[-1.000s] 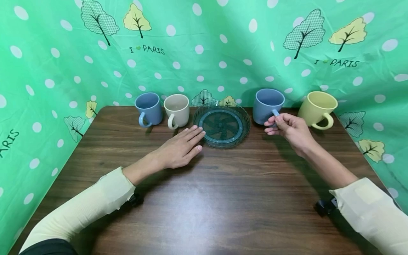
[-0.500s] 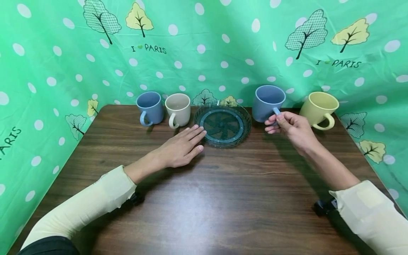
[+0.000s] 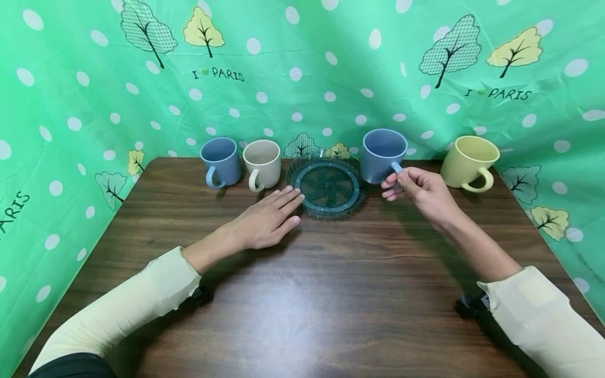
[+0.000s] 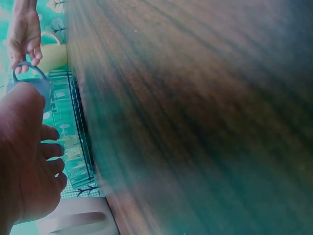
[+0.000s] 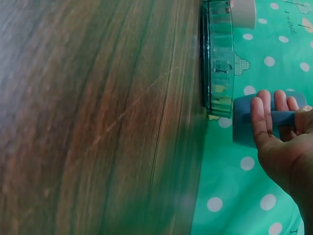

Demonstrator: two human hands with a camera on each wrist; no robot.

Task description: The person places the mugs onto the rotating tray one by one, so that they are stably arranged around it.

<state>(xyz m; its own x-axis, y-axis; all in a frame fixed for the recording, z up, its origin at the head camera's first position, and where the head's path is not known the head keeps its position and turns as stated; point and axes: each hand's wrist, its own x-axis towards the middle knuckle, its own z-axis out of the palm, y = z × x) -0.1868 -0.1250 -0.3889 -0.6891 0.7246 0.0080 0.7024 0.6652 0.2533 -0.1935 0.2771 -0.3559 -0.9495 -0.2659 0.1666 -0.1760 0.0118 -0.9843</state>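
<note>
- We see the right hand (image 3: 424, 195) pinching a blue mug (image 3: 380, 157) by its handle.
- A dish (image 3: 329, 188) (mid-frame) separates it from the white mug (image 3: 264, 167).
- Left hand (image 3: 268, 220), straight-fingered; yellow mug (image 3: 465, 165), far right.

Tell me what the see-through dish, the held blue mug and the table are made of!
See-through dish: glass or clear plastic, glossy; the backdrop shows through.
Held blue mug: maybe ceramic, perhaps plastic; smooth, opaque, satin.
Table: wood or wood-look laminate; brown grain, shiny glare.
</note>
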